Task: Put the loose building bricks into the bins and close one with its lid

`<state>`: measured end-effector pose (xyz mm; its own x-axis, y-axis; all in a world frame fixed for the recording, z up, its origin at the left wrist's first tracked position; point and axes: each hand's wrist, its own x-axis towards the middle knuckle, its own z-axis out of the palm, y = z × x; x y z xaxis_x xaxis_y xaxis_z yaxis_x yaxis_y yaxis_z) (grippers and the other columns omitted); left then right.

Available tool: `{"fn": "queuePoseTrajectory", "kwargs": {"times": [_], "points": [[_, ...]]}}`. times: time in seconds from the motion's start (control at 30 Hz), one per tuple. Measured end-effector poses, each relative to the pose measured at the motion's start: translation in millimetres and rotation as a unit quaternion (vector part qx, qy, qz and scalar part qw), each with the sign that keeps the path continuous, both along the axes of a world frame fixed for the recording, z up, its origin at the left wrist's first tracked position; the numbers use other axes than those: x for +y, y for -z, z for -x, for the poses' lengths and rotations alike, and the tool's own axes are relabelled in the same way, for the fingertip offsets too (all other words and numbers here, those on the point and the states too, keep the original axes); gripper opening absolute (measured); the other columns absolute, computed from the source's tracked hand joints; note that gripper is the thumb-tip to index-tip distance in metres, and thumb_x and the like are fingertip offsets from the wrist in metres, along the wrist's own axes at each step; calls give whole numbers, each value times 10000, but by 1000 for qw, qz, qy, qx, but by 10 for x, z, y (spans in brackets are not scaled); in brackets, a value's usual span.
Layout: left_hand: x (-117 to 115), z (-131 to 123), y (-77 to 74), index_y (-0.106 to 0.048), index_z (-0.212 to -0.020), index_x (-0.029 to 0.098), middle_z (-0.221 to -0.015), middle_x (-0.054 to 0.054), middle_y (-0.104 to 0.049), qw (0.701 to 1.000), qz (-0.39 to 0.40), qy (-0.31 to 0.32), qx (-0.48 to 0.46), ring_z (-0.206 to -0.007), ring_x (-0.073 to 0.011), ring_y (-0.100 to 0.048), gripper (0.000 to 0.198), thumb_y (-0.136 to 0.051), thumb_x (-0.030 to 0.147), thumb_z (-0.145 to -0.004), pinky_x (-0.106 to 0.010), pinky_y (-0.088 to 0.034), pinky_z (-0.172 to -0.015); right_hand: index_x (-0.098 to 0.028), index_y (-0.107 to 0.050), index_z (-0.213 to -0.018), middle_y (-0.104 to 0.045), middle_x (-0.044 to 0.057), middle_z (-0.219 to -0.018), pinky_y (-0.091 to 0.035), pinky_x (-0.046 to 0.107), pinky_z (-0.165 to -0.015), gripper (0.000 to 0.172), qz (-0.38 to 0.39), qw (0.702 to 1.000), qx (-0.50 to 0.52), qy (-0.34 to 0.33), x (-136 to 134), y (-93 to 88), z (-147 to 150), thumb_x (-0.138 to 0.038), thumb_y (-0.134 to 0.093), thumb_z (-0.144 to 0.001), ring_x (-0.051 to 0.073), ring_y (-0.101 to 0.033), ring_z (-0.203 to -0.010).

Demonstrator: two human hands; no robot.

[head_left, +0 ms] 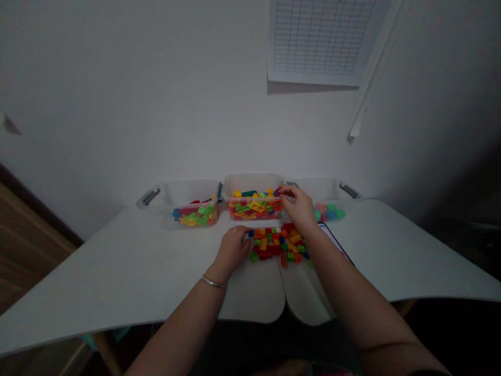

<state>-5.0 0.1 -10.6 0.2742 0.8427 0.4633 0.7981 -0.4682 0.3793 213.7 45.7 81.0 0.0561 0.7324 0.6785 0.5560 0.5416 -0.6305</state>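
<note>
My left hand (233, 246), with a silver bangle on its wrist, rests low over the table. Its fingers are closed at a small blue toy brick (251, 233) at the left end of the loose bricks. At the right rim of the middle clear plastic bin (253, 179), my right hand (298, 208) pinches a red toy brick (278, 191). Yellow, green, orange and red bricks (256, 206) fill much of that bin. Between my hands lies a spread of mixed toy bricks (270, 250), partly hidden behind my right forearm.
A left bin (191, 187) holds colourful small pieces, and a right bin (315, 187) holds green, blue and pink ones. A phone or tablet (336, 243) lies under my right forearm. Behind the white table (156, 282) is a wall with a printed grid sheet (321, 42).
</note>
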Motion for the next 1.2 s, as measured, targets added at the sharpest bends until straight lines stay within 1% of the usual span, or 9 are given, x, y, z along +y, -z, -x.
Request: {"fn": "queuePoseTrajectory", "kwargs": {"times": [0.17,0.3,0.4,0.5,0.67,0.8,0.87,1.03,1.2], "points": [[33,17,42,-629,-1141,155,-1145,-107,-667,1000,4,0,11,-1072,-246,-596,346,-560,107,-806,-415,-470,-975,-209,-686,-923,-720,52,-1032,-513,363,-891,198,22,999,-44,-1,121,13,107,-172,-520,-820,195,-664,-929],[31,17,40,-628,-1162,159,-1179,-98,-665,1000,9,10,7,-1098,-238,-588,367,-542,90,-812,-413,-457,-1001,-248,-684,-1027,-723,37,-1018,-505,371,-883,235,38,994,-103,30,133,36,195,-220,-521,-860,209,-661,-917],[17,4,15,-630,-1167,159,-1192,-92,-663,1000,19,16,8,-1108,-237,-583,370,-546,94,-812,-408,-449,-1014,-219,-681,-1087,-717,75,-1048,-471,402,-920,270,40,983,-168,55,110,18,245,-247,-512,-878,246,-638,-985],[6,-8,-3,-639,-1151,157,-1184,-93,-662,1000,20,18,10,-1103,-238,-582,359,-556,102,-806,-404,-449,-1015,-175,-671,-1138,-711,120,-1069,-447,439,-929,314,42,971,-227,70,82,2,276,-272,-482,-906,279,-626,-1001],[12,-7,6,-651,-1118,179,-1109,-89,-662,1000,9,13,14,-1049,-228,-590,368,-545,72,-783,-394,-468,-980,-177,-656,-1159,-697,111,-1130,-407,445,-973,331,22,958,-281,52,49,42,278,-321,-480,-918,280,-605,-1052],[24,-5,15,-655,-1103,160,-1059,-99,-659,1000,11,9,14,-1013,-233,-588,345,-523,74,-796,-396,-482,-944,-135,-596,-1245,-652,139,-1220,-319,477,-1081,396,15,963,-266,40,24,102,265,-284,-493,-893,288,-566,-1142],[27,-7,14,-663,-1072,147,-1050,-108,-657,1000,13,9,14,-1005,-238,-587,316,-521,77,-798,-398,-484,-934,-129,-569,-1274,-637,141,-1242,-299,481,-1104,427,7,969,-247,29,4,128,259,-259,-497,-875,287,-554,-1162],[21,-18,5,-659,-1053,171,-1073,-91,-673,1000,14,23,10,-1034,-231,-592,328,-531,54,-775,-399,-462,-974,-153,-566,-1259,-631,127,-1237,-364,461,-1065,427,-23,982,-188,-1,-95,162,246,-233,-491,-847,281,-541,-1159],[0,-30,-34,-660,-1042,190,-1045,-78,-695,999,34,9,6,-1022,-236,-608,311,-568,74,-769,-396,-467,-955,-180,-602,-1185,-654,106,-1186,-384,433,-1055,356,-67,987,-142,-44,-274,184,276,-216,-484,-851,249,-552,-1144]]}}
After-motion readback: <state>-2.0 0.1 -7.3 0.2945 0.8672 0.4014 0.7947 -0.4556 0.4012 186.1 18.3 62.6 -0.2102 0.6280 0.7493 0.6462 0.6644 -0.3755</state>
